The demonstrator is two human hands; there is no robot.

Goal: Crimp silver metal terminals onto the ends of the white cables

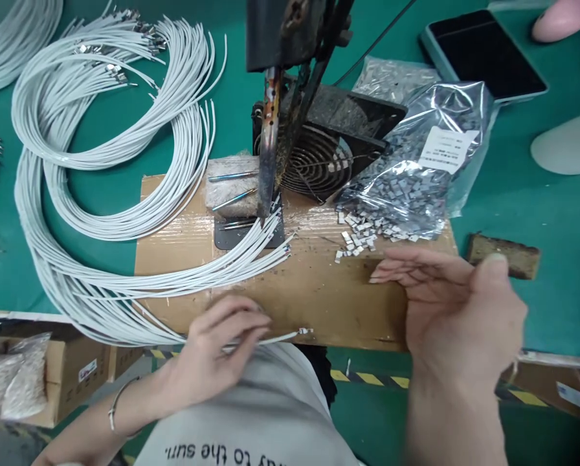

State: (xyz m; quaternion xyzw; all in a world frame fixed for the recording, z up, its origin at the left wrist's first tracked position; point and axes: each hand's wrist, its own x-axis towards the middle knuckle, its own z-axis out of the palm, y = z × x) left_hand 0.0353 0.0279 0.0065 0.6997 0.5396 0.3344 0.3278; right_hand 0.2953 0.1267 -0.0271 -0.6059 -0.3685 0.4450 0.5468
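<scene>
White cables (139,285) run in a thick bundle across the cardboard sheet (348,304), their loose ends under a heating tool's metal tip (269,142). Low at the front edge, my left hand (226,343) is closed around one white cable, whose metal-tipped end (303,331) sticks out to the right. My right hand (459,304) is raised over the right part of the cardboard, palm turned inward, fingers stretched and apart from the thumb, with nothing visible in it. Just beyond its fingertips lie small loose metal terminals (358,236), spilling from a clear plastic bag (430,155).
A black fan (319,158) stands behind the tip, beside a wrapped block (232,184) with thin metal rods. Coiled cables (110,149) cover the back left. To the right are a brown block (506,255) and a phone (484,55). Cardboard boxes (76,369) stand below the table.
</scene>
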